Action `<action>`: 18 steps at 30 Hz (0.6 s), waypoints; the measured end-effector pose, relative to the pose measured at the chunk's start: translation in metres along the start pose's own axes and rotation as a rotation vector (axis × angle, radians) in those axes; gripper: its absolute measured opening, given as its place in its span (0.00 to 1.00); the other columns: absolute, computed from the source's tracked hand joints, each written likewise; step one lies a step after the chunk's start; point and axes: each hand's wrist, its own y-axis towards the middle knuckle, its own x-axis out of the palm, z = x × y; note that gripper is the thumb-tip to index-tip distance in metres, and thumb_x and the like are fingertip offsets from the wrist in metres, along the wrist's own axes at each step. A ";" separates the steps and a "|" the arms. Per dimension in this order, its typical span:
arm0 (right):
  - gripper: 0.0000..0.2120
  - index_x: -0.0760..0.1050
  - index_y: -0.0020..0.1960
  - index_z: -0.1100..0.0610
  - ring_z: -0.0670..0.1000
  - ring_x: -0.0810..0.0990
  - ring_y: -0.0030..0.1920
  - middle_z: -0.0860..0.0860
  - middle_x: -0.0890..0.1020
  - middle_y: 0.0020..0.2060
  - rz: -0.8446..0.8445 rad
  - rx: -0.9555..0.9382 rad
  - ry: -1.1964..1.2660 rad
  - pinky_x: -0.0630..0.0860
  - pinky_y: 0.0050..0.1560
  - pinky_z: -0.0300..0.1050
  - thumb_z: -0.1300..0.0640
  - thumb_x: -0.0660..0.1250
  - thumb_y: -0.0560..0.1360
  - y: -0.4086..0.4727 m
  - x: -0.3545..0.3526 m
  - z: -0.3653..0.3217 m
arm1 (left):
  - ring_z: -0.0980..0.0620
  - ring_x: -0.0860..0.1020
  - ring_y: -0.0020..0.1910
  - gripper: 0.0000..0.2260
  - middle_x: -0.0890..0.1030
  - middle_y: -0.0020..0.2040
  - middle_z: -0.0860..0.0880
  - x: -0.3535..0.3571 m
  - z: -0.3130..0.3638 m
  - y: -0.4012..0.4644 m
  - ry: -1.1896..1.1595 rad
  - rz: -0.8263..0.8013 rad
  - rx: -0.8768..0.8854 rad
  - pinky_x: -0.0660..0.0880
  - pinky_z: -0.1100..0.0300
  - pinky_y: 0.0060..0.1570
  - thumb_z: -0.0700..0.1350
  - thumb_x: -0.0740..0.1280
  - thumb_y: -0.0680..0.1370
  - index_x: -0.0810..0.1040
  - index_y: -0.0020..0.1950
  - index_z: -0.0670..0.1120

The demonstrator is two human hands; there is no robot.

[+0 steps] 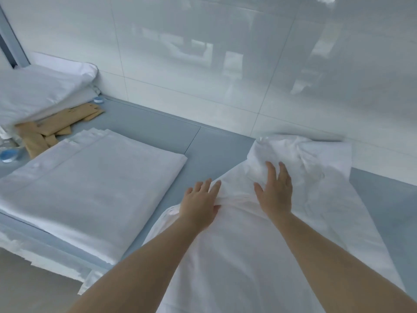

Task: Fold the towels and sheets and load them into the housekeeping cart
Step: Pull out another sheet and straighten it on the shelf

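- The left hand (199, 203) lies flat on the long white rumpled sheet (259, 245), fingers straight and spread, thumb tucked at a raised fold.
- The right hand (276, 194) presses palm-down on the same sheet just beside it, fingers stretched forward toward the bunched far end.
- Both bare forearms reach forward from the lower edge, roughly parallel.
- The sheet runs lengthwise along the grey-blue surface (158, 129), its crumpled end near the glossy white tiled wall (203, 64).
- To the left, apart from it, lies a neatly folded white sheet stack (90, 184).
- Farther left sit white pillows (45, 91) over tan paper bags (56, 127), with a blue-capped bottle (9, 152) at the edge.
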 end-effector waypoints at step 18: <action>0.06 0.69 0.44 0.54 0.51 0.70 0.39 0.50 0.71 0.38 -0.110 0.191 0.980 0.68 0.40 0.44 0.56 0.57 0.79 0.128 -0.006 -0.086 | 0.44 0.79 0.45 0.14 0.79 0.49 0.47 -0.018 -0.057 -0.002 -0.111 0.189 -0.416 0.69 0.55 0.38 0.44 0.56 0.79 0.67 0.65 0.47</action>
